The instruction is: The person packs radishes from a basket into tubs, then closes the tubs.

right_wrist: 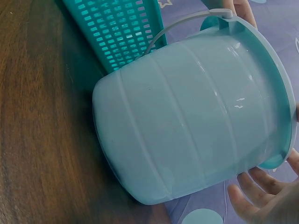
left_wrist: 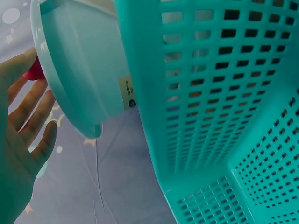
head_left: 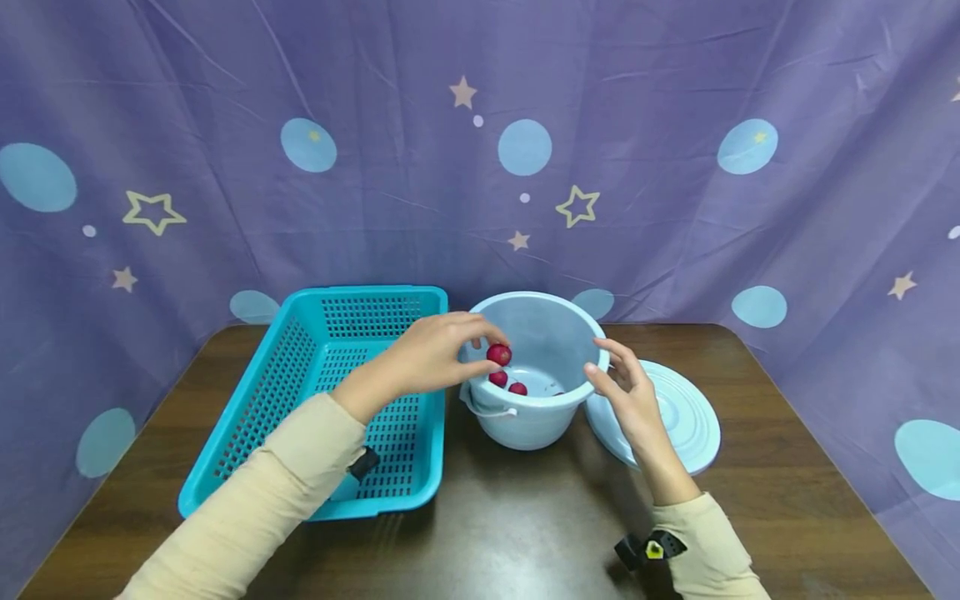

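My left hand [head_left: 442, 350] reaches over the near-left rim of a pale blue bucket [head_left: 525, 425], holding a small round red fruit [head_left: 498, 355] at its fingertips. In the left wrist view, part of this red fruit [left_wrist: 35, 71] shows by the thumb, close to the bucket rim. Several more red fruits [head_left: 517, 388] lie on the bucket floor below. On the right side, my right hand [head_left: 630, 396] grips the bucket's rim, thumb over the edge and fingers outside. The bucket stands upright, its white handle [head_left: 491, 412] hanging down in front.
Left of the bucket sits a turquoise perforated basket [head_left: 435, 450], partly covered by the left forearm. A round pale blue lid [head_left: 693, 417] lies flat on the brown wooden table [head_left: 525, 533], right of the bucket. Behind hangs a purple curtain [head_left: 405, 167] with stars and dots.
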Motion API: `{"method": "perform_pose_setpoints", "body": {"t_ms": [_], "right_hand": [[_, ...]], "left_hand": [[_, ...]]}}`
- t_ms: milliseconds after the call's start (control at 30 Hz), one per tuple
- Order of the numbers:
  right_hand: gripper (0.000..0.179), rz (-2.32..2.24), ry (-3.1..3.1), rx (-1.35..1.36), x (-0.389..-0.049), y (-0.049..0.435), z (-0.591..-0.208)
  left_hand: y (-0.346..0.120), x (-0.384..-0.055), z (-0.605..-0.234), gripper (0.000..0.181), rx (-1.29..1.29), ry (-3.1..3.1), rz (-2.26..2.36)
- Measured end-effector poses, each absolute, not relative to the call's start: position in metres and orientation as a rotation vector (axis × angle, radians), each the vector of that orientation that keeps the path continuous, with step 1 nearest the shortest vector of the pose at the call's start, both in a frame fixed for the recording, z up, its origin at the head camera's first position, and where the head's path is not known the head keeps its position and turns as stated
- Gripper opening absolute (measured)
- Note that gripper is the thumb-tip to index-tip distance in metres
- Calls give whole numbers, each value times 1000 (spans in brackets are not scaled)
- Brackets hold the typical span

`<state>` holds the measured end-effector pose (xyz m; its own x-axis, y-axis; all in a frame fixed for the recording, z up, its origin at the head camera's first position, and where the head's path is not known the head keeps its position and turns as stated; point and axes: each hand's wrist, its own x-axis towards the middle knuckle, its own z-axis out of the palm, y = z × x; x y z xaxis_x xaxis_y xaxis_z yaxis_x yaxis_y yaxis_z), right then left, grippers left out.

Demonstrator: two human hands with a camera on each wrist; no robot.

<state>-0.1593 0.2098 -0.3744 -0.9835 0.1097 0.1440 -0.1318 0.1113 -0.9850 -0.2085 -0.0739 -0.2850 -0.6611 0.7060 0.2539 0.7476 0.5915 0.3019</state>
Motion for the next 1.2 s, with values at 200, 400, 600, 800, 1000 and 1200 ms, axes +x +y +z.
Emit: {"method": "perform_pose_setpoints", "body": {"t_ms": [200, 400, 600, 800, 1000, 1200], "right_hand": [[48, 1980, -2203, 16, -159, 209, -374], [48, 1985, -2201, 9, -158, 208, -372], [49, 1983, -2195, 9, -156, 208, -371], [48, 1976, -2214, 5, -156, 208, -371], [49, 1870, -2352, 105, -157, 216, -369], [46, 1717, -2469, 371, -160, 236, -365]], "left_hand": [[-65, -206, -286, 34, -1272, -2738, -570], [-61, -205, -288, 34, -1275, -2740, -576], [-58, -203, -286, 32, -1268, -2739, -635], [-57, -195, -280, 29, -1259, -2689, -637], [-56, -176, -266, 26, -1252, -2631, -598], [-55, -148, -257, 27, -1199, -2563, -629]]}}
